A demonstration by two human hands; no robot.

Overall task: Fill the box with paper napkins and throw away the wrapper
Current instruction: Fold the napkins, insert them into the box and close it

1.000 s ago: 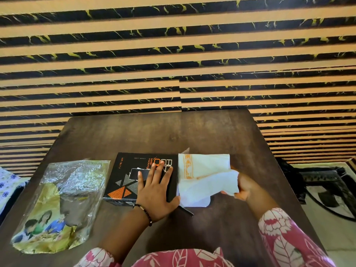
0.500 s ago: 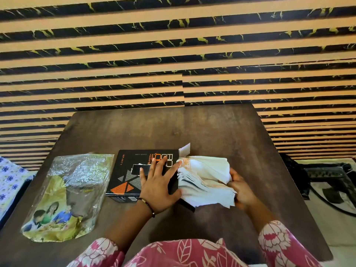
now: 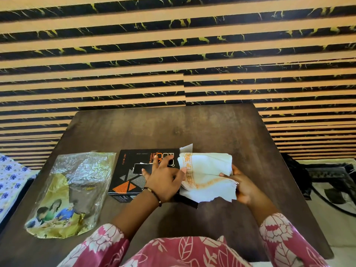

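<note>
A black box (image 3: 133, 166) with orange triangles and white lettering lies flat on the dark table, its right end open with a flap sticking up. My left hand (image 3: 163, 182) rests spread on the box top, thumb against the napkins. My right hand (image 3: 242, 186) grips the right end of a stack of white paper napkins (image 3: 206, 174) with an orange pattern, whose left edge sits at the box's open end. The emptied plastic wrapper (image 3: 67, 193), clear with a yellow printed bottom, lies flat to the left of the box.
The brown table (image 3: 192, 130) stands against a wall of black and tan stripes. A floral cloth (image 3: 9, 182) lies off the table's left edge. Dark objects and a cable (image 3: 327, 189) sit on the floor to the right.
The napkin stack has been gathered and turned so its orange-patterned edge meets the box's open end. My left hand slid slightly right on the box. The camera tilted.
</note>
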